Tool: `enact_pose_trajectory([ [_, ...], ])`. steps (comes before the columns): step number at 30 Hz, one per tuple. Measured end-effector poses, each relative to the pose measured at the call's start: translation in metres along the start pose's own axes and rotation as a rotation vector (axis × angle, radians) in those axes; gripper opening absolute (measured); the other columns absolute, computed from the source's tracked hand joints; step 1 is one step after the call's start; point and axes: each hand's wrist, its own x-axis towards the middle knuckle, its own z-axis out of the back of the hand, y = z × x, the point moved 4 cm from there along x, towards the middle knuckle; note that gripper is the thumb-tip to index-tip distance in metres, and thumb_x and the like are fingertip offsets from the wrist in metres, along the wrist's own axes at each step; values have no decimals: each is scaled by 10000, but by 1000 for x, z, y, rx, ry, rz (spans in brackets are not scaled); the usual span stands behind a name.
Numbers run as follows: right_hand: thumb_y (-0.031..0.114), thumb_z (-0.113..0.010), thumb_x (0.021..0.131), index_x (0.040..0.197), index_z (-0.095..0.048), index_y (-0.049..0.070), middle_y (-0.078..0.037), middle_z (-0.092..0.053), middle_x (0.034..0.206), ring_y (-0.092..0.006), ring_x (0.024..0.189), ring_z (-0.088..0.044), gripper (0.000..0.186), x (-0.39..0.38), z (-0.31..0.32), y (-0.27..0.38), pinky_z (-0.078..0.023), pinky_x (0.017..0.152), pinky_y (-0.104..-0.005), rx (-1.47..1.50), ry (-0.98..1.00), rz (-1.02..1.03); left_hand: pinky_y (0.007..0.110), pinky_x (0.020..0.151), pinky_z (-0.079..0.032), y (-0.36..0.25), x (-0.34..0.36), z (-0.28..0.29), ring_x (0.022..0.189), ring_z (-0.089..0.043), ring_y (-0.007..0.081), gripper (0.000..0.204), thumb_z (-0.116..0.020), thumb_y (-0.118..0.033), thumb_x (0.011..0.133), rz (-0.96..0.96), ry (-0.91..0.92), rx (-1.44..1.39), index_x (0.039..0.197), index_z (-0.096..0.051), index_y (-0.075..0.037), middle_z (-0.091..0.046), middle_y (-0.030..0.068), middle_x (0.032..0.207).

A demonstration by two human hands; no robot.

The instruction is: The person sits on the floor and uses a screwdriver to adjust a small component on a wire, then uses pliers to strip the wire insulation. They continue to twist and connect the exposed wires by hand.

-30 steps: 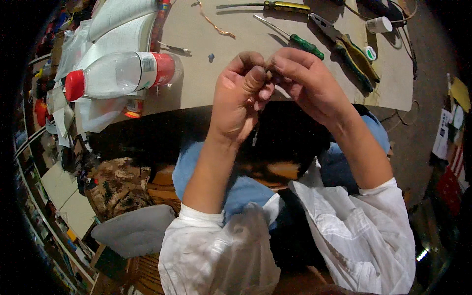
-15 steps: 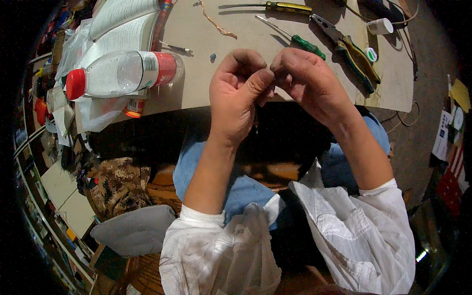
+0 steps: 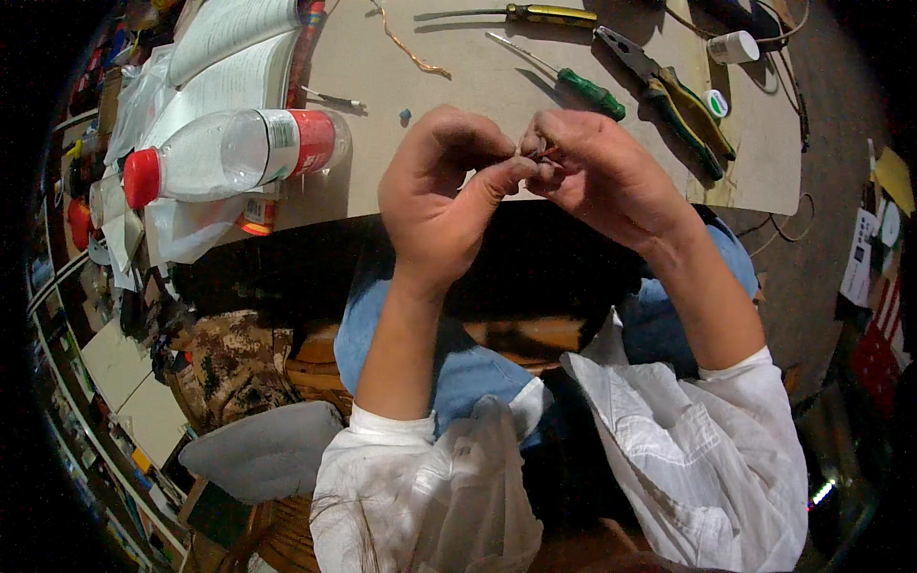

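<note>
Above the near edge of the table [image 3: 349, 191], my left hand [image 3: 444, 186] is closed, its thumb and index finger pinched at the tips of my right hand's fingers. My right hand [image 3: 607, 177] is also closed, gripping a tiny dark, reddish item [image 3: 546, 153] too small to identify; whether the left fingers hold it too is unclear. Just beyond them lie a small blue bit [image 3: 405, 116], a twisted copper wire [image 3: 411, 48], a short cable piece [image 3: 332, 99], a green screwdriver [image 3: 583, 88], a yellow-black screwdriver [image 3: 544, 14] and yellow-black pliers [image 3: 683, 115].
A clear bottle with red cap [image 3: 229, 153] lies on an open book [image 3: 229, 48] and plastic bags at the left. A white container [image 3: 734, 48], a small round lid [image 3: 715, 103] and cables sit at the right. My legs [image 3: 373, 334] are below the table edge.
My left hand has shifted a little left and down, its thumb turned more sideways. My right fingers have lowered slightly, and the small reddish item between them now shows.
</note>
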Motion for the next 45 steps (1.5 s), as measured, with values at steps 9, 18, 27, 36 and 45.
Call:
enact_pose_trajectory([
  [9,254,-595,865,869,-613,46,10,-573,816,-35,668,-458,209,0,4,8,-388,594,-159,-69,4,-2,240,710,-498,1,1,0,769,-569,123,222,-643,92,765,49,1,-77,929,-513,17,-545,60,852],
  [18,222,-595,868,823,-603,49,5,-564,781,-45,679,-487,180,-8,0,13,-405,612,-185,-23,-9,-98,223,672,-467,-4,1,-2,748,-546,112,218,-666,89,735,87,53,-79,889,-534,8,-543,52,824],
  [27,283,-573,885,862,-582,21,-18,-552,783,-63,680,-498,263,-4,0,15,-424,627,-189,-106,50,-104,226,672,-467,-3,4,0,739,-539,116,219,-655,105,732,-13,82,-91,889,-534,11,-531,59,822],
  [36,293,-595,879,898,-596,23,-19,-572,790,-45,665,-486,271,-5,1,9,-411,605,-174,-67,56,-71,222,643,-495,-1,4,1,744,-552,115,213,-656,92,750,-25,57,-185,901,-530,10,-530,66,829],
  [45,272,-588,884,908,-610,19,-24,-599,804,-31,666,-490,255,-3,-7,3,-387,562,-143,74,46,-28,217,622,-489,2,3,3,692,-547,115,232,-661,75,757,41,-61,-263,907,-502,-3,-529,61,828],
])
